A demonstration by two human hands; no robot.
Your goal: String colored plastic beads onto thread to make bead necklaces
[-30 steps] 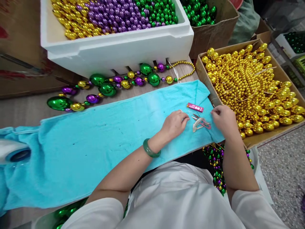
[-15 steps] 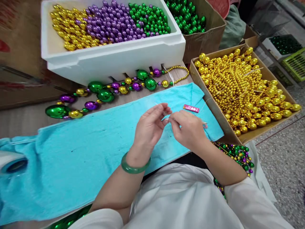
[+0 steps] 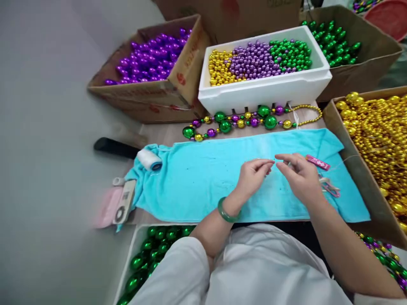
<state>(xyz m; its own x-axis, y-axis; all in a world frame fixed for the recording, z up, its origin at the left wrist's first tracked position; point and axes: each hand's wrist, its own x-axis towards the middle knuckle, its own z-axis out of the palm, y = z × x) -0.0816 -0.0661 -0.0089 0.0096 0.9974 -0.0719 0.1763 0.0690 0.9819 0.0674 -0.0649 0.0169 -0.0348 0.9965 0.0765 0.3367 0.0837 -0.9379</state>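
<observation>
My left hand [image 3: 252, 178], with a green bangle [image 3: 226, 212] at its wrist, is held over the turquoise towel [image 3: 203, 182]. Its thumb and forefinger are pinched together, and what lies between them is too small to make out. Just to the right is my right hand [image 3: 300, 176], its thumb and forefinger apart with nothing visible in them. Beyond the right hand, a pink packet [image 3: 318, 162] lies on the towel. Small pink-handled scissors [image 3: 332, 188] rest beside the right wrist. Behind the towel lies a necklace of green, purple and gold beads [image 3: 225, 126].
A white foam box [image 3: 263, 94] of sorted beads stands at the back, between cartons of purple beads [image 3: 152, 59] and green beads [image 3: 330, 42]. On the right is a carton of gold beads [image 3: 375, 144]. A white roll [image 3: 149, 160] sits at the towel's left end.
My view has swung left, bringing in the purple-bead carton and the wall. The right hand's fingers have opened and come away from the left hand, where a thin thread showed before.
</observation>
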